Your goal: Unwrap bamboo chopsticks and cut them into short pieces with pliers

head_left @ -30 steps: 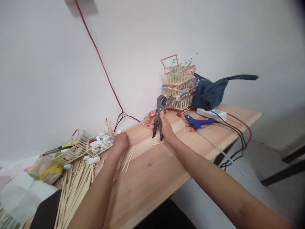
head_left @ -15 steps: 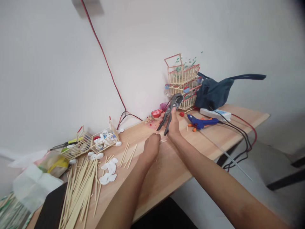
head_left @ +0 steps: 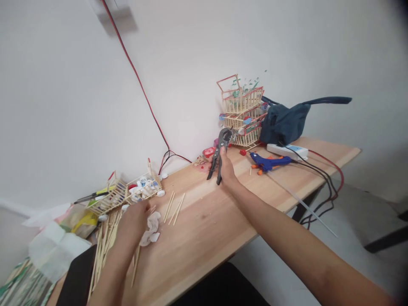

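My right hand (head_left: 227, 169) grips the handles of grey cutting pliers (head_left: 220, 149), held upright above the wooden table (head_left: 204, 229) near the wall. My left hand (head_left: 135, 220) is down at the left over a pile of thin bamboo sticks (head_left: 105, 246), beside a crumpled white tissue (head_left: 152, 227). Its fingers are curled and I see them only from behind; what they hold is hidden. A few loose sticks (head_left: 174, 208) lie just right of that hand.
Small stick-built carts (head_left: 127, 193) stand at the left by the wall, and a stack of them (head_left: 242, 114) at the back. A blue glue gun (head_left: 267, 161), white power strip (head_left: 287, 149), dark bag (head_left: 282, 121) and cables occupy the right. Plastic bags (head_left: 54, 246) lie far left.
My left hand moved from the table's middle back left to the stick pile. The pliers in my right hand tilted back toward upright.
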{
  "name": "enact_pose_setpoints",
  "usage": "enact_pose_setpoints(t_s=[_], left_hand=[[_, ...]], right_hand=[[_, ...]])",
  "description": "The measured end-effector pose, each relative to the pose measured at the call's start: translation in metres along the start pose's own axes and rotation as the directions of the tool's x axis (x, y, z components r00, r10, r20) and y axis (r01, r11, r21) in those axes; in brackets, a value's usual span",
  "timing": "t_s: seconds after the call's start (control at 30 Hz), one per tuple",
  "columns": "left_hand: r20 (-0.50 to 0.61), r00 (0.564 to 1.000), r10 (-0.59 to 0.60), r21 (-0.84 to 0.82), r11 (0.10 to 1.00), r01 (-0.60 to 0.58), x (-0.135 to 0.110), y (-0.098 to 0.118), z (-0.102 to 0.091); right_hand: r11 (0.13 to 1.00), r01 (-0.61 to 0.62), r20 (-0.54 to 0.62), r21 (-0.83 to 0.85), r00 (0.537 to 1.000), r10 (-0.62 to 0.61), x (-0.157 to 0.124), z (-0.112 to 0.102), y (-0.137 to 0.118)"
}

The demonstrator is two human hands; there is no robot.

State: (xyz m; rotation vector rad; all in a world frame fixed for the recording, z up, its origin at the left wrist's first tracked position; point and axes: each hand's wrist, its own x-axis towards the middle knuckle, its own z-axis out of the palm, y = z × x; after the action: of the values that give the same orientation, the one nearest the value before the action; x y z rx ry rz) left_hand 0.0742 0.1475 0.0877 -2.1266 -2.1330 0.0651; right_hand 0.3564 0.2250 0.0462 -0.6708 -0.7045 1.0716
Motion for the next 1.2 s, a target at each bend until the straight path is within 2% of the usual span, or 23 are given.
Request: enact_pose_setpoints(t_s=[0.07,0.13,0.23,0.33,0.43,0.53,0.67,0.8,0.97,1.1,1.2], left_hand=[[0.039,0.998,-0.046,0.024,0.999,0.045,-0.001,-0.022,0.007],[0.083,0.993,-0.087,0.011,0.996,0.086,-0.003,-0.026,0.014],[0.039,0.996,-0.078,-0.058,0.995,0.080,-0.010,-0.003,0.021],[-0.074,0.997,0.033,-0.167,0.985,-0.045,-0.010,0.033,0.026],[-0.011,0.999,0.038,-0.170,0.985,-0.040,0.001,0.055,0.030],[0.082,0.997,0.015,-0.154,0.988,-0.003,0.015,0.057,0.030],[0.137,0.990,0.027,-0.155,0.988,-0.006,0.024,0.052,0.025],[0.168,0.984,0.053,-0.133,0.991,-0.030,0.025,0.056,0.029],[0.091,0.993,0.076,-0.151,0.987,-0.062,0.015,0.062,0.036],[-0.016,0.998,0.063,-0.237,0.969,-0.065,0.007,0.062,0.023],[-0.111,0.991,0.080,-0.362,0.925,-0.116,0.009,0.064,0.012]], right_hand=[[0.999,0.011,0.035,-0.038,0.999,-0.010,-0.003,0.002,0.002],[0.995,0.016,0.059,-0.093,0.998,-0.010,-0.005,0.002,0.003],[0.988,0.010,0.057,-0.151,0.998,-0.001,-0.006,0.002,0.005],[0.985,0.014,0.052,-0.170,0.999,-0.005,-0.005,0.000,0.007],[0.985,0.012,0.046,-0.173,0.999,-0.004,-0.003,-0.001,0.009],[0.987,-0.002,0.046,-0.159,0.999,0.010,-0.002,-0.002,0.010],[0.988,-0.005,0.042,-0.157,0.999,0.011,-0.001,-0.002,0.010],[0.987,-0.012,0.048,-0.163,0.999,0.020,-0.001,-0.002,0.010],[0.987,-0.001,0.068,-0.159,0.998,0.012,-0.001,-0.002,0.011],[0.984,-0.010,0.073,-0.175,0.997,0.023,-0.001,-0.002,0.012],[0.980,-0.003,0.082,-0.198,0.996,0.019,-0.001,-0.003,0.014]])
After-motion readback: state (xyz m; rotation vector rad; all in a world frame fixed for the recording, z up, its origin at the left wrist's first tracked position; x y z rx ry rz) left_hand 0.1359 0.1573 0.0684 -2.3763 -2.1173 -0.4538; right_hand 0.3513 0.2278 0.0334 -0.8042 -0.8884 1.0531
